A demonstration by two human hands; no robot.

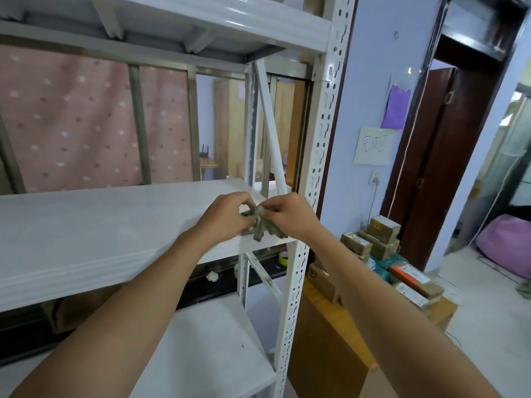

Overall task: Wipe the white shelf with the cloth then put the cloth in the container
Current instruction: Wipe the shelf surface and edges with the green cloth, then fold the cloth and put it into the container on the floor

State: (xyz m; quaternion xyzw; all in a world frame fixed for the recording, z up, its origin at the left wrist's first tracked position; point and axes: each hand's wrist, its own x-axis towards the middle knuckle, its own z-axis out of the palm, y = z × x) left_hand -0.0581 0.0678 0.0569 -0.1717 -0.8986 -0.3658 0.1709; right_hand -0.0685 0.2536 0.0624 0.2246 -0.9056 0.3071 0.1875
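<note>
A grey-green cloth (262, 224) is bunched between both of my hands above the right front corner of the white shelf (94, 225). My left hand (225, 216) pinches its left side. My right hand (290, 215) grips its right side, and a crumpled end hangs down over the shelf's edge. The shelf board is the middle tier of a white metal rack. No container is in view.
A perforated white upright (314, 179) stands just right of my hands. There is another shelf above (201, 21) and one below (207, 340). Small cardboard boxes (382, 248) are piled on a wooden surface to the right. A doorway (459, 139) opens beyond.
</note>
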